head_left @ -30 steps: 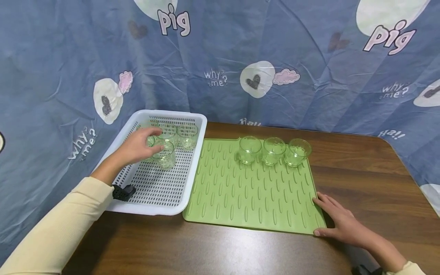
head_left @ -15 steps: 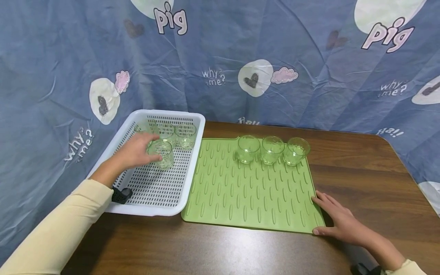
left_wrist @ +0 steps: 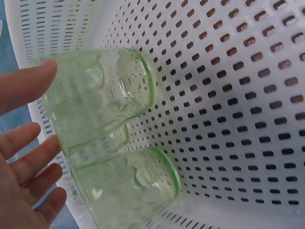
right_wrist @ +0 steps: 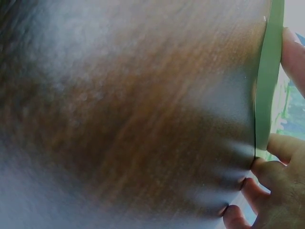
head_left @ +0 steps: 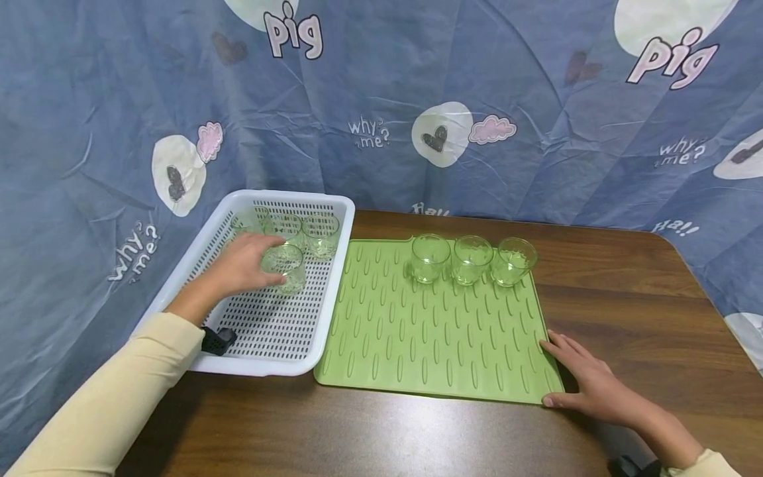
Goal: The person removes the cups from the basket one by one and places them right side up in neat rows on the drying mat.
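Inside the white basket, a clear green-tinted drinking glass (head_left: pixel 292 275) stands upright, in front of several like it. My left hand (head_left: pixel 241 262) spans this glass from its left side, thumb and fingers on opposite sides near the rim. From the left wrist, the thumb (left_wrist: pixel 35 83) overlaps the upper glass (left_wrist: pixel 105 95) and a fingertip is right at its rim; a second glass (left_wrist: pixel 128 186) lies close below it in that view. My right hand (head_left: pixel 590 387) rests at the near right corner of the green ribbed mat (head_left: pixel 429 338), thumb and fingertips touching its edge.
Three matching glasses stand in a row along the mat's back edge, among them the middle glass (head_left: pixel 472 260). The perforated basket (head_left: pixel 334 291) adjoins the mat's left side. Beneath is a dark wooden table (head_left: pixel 381 430), backed by a blue printed cloth (head_left: pixel 381 86).
The left hand has come down around the front glass in the basket, its fingers now at the rim. The right hand has stayed at the mat's corner.
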Demonstrator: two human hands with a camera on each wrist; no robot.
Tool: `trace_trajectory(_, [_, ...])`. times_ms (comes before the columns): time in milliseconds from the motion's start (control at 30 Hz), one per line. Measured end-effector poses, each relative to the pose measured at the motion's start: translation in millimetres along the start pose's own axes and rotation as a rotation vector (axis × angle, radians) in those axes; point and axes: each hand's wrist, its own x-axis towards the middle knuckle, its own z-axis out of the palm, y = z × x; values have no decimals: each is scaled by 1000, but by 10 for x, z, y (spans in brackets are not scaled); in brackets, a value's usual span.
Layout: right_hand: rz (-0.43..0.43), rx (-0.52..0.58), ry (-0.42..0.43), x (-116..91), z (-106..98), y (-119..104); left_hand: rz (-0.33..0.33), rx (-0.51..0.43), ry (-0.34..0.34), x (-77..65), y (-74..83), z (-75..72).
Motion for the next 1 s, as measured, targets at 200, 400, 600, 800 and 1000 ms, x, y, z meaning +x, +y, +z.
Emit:
trace_trajectory(200, [-16,-5,15,-1,-5,14,26,-115,-28,62,46,63])
trace_trajectory(400, [-24,-13,38,-8,3,14,43,-230,-40,108,42,126])
trace_trajectory(600, [-17,-6,33,-16,19,-2,-3,-332,-84,117,18,199])
trace_trajectory(800, [12,1,9,-7,6,-8,-1,-445,-126,177,-5,244])
trace_trajectory(1000, [19,4,8,-3,0,-6,-12,-590,-183,236,-23,291])
